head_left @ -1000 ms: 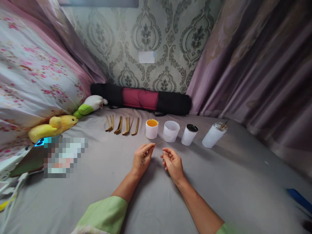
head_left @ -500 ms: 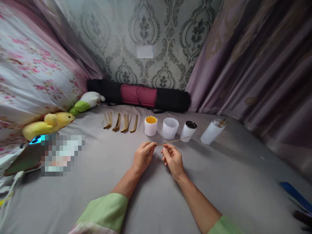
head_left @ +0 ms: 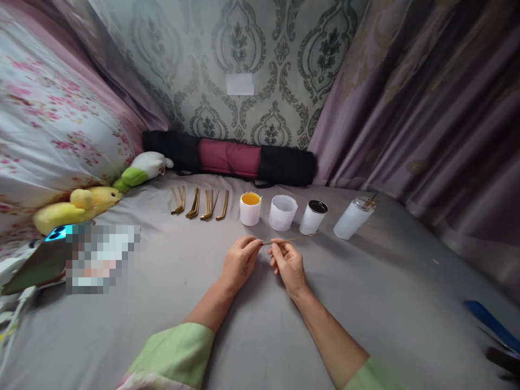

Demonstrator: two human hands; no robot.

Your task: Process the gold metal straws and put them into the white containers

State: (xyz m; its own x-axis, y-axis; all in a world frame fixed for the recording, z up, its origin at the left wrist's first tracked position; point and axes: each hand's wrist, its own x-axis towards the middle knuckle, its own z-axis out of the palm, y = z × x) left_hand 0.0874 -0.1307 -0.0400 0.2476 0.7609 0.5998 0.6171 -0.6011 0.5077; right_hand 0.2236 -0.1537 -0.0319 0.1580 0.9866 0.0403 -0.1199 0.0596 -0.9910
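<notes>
Between my two hands stretches a thin golden-brown stick [head_left: 301, 237], nearly level and reaching out to the right. My left hand [head_left: 240, 263] pinches its left end between thumb and fingers. The thumb and fingers of my right hand [head_left: 291, 272] close on it a little further along. Its far right tip lies in front of a white cup with a dark inside [head_left: 313, 220]. Beyond my left hand, several small bundles of bent golden sticks [head_left: 206, 208] lie in a row on the grey sheet [head_left: 179, 325].
Behind my hands stand a cup with yellow contents [head_left: 249, 211], a whitish translucent cup [head_left: 282, 215] and a tilted-looking jar [head_left: 352, 222] holding thin sticks. Plush toys [head_left: 81, 205] and a phone [head_left: 59, 234] are at left. A black and maroon roll [head_left: 229, 158] lies along the wall.
My right thumb has come down onto the stick, and its right tip sits slightly lower. The view has shifted slightly; my left hand keeps its pinch.
</notes>
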